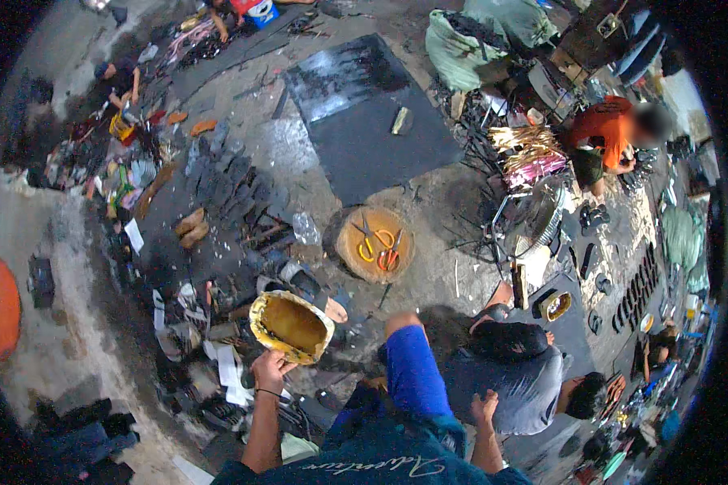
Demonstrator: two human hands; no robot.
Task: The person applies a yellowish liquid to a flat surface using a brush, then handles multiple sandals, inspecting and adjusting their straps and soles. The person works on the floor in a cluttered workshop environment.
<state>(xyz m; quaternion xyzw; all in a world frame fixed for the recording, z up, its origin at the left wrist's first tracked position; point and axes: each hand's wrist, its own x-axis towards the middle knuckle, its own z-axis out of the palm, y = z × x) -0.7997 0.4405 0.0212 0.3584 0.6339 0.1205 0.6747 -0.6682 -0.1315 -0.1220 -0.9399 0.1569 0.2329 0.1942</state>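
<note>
My left hand [270, 371] grips the near edge of a cut-down plastic container [296, 353], whose rim is crusted pale yellow. Brown, glue-like stuff coats its inside. The container is held above shoes and scraps on the floor. Nothing shows in my right hand [485, 406], which hangs beside my blue-clad leg with its fingers loosely bent and apart. Ahead of me is a round wooden block [351, 263]. On it lie scissors with yellow handles [366, 247] and scissors with orange-red handles [389, 259].
A dark sheet [380, 153] lies on the floor beyond the block, with a small pale block [399, 121] on it. Close on my right, a person in grey [505, 388] bends low. Another person in orange [611, 133] works farther right. Scraps [226, 186] cover the left floor.
</note>
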